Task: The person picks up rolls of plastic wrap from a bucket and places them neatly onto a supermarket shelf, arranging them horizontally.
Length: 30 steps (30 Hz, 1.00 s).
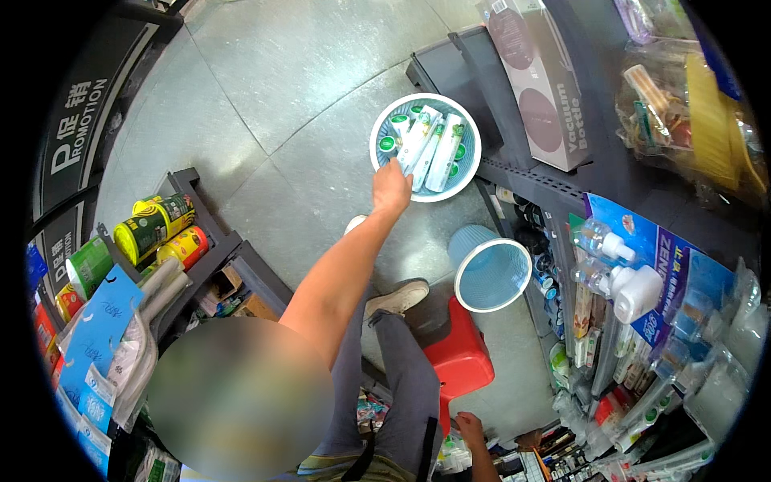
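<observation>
My left hand [393, 186] reaches forward with its fingers closed over the near rim of a round plastic basket [381, 118], light blue with a white rim. Inside lie several long white wrapped packs [446, 153] with green labels, and round green-and-white ends [387, 143] of others show around them. My right hand [470, 429] is low at the lower right, close to a leg of the red plastic stool [462, 355]; whether it holds anything is unclear. A second light-blue basket [473, 246] with a white rim stands tilted beyond the stool, its mouth towards me.
Shelving [524, 181] on the right bears a boxed vacuum bottle [545, 90] and clear pump bottles [608, 241]. Yellow-and-green cans [141, 235] and bagged goods crowd the left shelf [226, 253]. Grey floor tiles [241, 96] run between. A blurred patch covers the lower left.
</observation>
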Tool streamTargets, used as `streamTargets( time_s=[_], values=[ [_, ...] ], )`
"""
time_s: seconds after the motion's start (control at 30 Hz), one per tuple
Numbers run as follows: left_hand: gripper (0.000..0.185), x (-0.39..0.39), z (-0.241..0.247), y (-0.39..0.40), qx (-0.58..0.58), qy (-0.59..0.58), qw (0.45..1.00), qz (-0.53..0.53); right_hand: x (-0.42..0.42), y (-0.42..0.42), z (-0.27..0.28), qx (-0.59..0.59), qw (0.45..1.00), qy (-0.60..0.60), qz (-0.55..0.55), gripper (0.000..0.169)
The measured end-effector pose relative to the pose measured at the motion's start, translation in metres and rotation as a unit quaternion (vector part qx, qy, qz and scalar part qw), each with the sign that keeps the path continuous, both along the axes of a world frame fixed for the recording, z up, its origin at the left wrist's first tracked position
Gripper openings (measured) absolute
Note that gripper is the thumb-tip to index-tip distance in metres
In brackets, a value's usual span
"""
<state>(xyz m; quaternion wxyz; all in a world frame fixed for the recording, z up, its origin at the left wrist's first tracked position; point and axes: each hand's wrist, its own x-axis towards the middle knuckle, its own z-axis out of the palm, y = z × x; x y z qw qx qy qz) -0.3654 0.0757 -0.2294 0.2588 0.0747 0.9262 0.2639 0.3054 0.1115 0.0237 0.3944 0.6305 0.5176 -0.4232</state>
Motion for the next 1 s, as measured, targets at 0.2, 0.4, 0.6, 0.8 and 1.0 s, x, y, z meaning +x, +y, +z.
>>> streamTargets(
  time_s=[0.2,0.4,0.6,0.8,1.0],
  values=[
    [0.040,0.010,-0.029,0.020,-0.052,0.058,0.997,0.027,-0.023,-0.005,-0.014,0.009,0.989,0.046,-0.141,0.028],
    [0.033,0.001,-0.046,0.017,-0.109,0.036,0.993,0.006,-0.030,-0.007,-0.015,0.017,0.985,0.064,-0.159,0.026],
    [0.047,0.001,-0.022,0.020,-0.061,-0.021,0.998,0.025,-0.021,-0.005,-0.026,0.006,0.988,0.097,-0.123,0.024],
    [0.045,0.025,-0.030,-0.013,0.126,-0.017,0.977,0.171,-0.101,0.012,-0.019,0.018,0.989,0.108,-0.098,0.017],
    [0.048,0.092,0.060,-0.070,0.249,-0.224,0.906,0.259,-0.109,0.033,-0.032,0.044,0.980,0.185,0.049,0.024]
  ],
)
